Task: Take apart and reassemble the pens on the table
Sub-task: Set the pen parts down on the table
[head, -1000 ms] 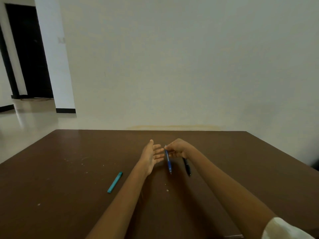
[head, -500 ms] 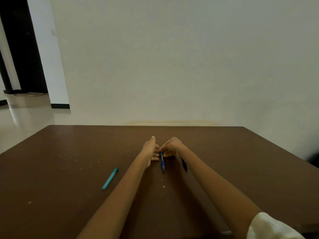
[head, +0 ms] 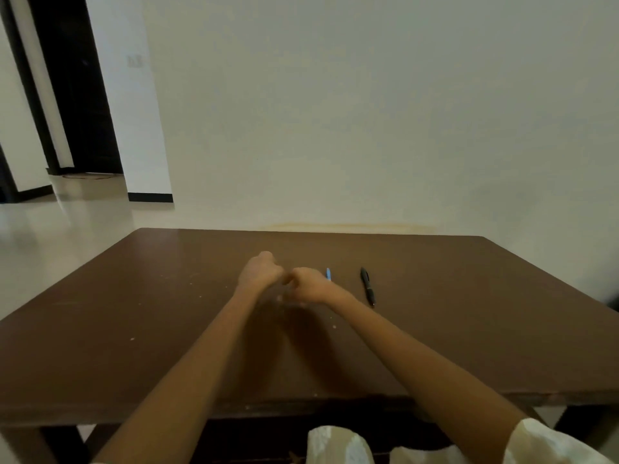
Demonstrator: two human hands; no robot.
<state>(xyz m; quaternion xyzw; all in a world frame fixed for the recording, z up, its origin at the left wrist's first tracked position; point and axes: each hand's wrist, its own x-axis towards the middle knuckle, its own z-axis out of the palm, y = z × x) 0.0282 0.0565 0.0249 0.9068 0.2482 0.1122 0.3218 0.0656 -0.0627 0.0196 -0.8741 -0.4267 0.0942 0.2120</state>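
While both hands meet knuckle to knuckle above the middle of the brown wooden table, two pens can be counted. One slim blue plastic pen shows only its far end, sticking up just behind the right hand, whose curled fingers appear to grip it; the rest of the barrel is hidden. One black plastic pen lies flat on the table, to the right of that hand and apart from it. Fingers of the left hand are curled tight; whether they grasp part of the blue pen cannot be told. No brand, label or writing is legible on either pen. Pale specks dot the tabletop.
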